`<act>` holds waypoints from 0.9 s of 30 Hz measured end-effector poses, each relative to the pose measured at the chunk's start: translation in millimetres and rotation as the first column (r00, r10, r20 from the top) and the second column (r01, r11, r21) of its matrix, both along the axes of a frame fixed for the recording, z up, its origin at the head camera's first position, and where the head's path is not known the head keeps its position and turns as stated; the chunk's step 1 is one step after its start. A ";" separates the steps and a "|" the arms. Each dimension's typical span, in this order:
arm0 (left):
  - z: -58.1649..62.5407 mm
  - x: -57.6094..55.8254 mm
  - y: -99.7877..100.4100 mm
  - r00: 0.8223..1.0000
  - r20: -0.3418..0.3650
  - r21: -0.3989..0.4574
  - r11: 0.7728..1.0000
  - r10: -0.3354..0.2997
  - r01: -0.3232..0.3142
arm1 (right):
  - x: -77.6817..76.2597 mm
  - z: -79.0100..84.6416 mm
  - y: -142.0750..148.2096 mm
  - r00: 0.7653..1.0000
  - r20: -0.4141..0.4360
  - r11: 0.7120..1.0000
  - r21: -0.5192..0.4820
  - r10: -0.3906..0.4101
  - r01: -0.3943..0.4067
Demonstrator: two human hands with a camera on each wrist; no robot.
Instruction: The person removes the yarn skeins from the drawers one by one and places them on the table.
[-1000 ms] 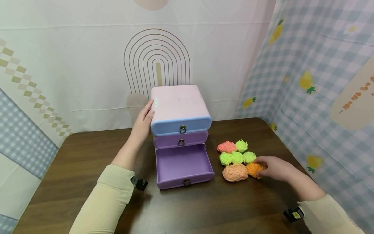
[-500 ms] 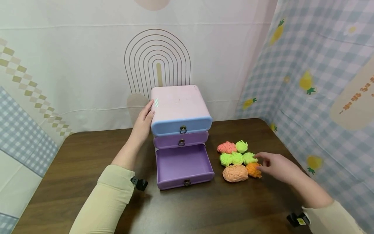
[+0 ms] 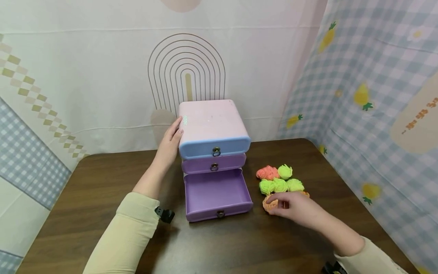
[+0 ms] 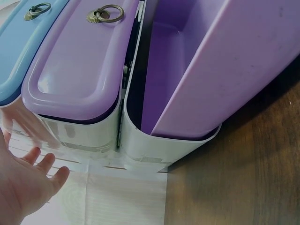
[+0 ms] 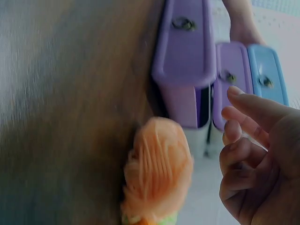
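My left hand (image 3: 167, 146) rests against the left side of a small stacked drawer unit (image 3: 212, 120), its fingers fairly straight in the left wrist view. The unit has a pink top, a blue upper drawer (image 3: 230, 146), a purple middle drawer (image 3: 196, 165) and a pulled-out purple bottom drawer (image 3: 219, 192) with nothing in it. Over a peach yarn skein (image 3: 269, 206), partly hiding it, hovers my right hand (image 3: 301, 207). Its fingers are loosely bent, and a gap separates them from the peach skein in the right wrist view. An orange yarn ball (image 3: 305, 194) is mostly hidden behind this hand.
Beyond the right hand lie a coral yarn skein (image 3: 268, 172) and several neon green yarn balls (image 3: 285, 171). All are on the dark wooden table (image 3: 226, 247), right of the drawers. A white patterned cloth (image 3: 260, 68) hangs behind, and a checked cloth (image 3: 345, 76) on the right.
My right hand has let go of the orange yarn ball, lifted off it, and moved left over the peach skein. The left hand has stayed on the drawer unit.
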State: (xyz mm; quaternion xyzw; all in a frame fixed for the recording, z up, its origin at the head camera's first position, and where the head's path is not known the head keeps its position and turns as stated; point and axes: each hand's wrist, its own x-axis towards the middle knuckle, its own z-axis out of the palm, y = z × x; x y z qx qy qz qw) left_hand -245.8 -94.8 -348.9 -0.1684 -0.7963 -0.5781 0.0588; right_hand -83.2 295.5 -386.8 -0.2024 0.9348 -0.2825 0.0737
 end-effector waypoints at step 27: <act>16.2 16.7 6.7 1.000 -0.007 -0.004 1.000 -0.012 0.011 | 3.7 -47.4 -83.1 0.966 0.192 0.983 -0.081 0.175 -0.162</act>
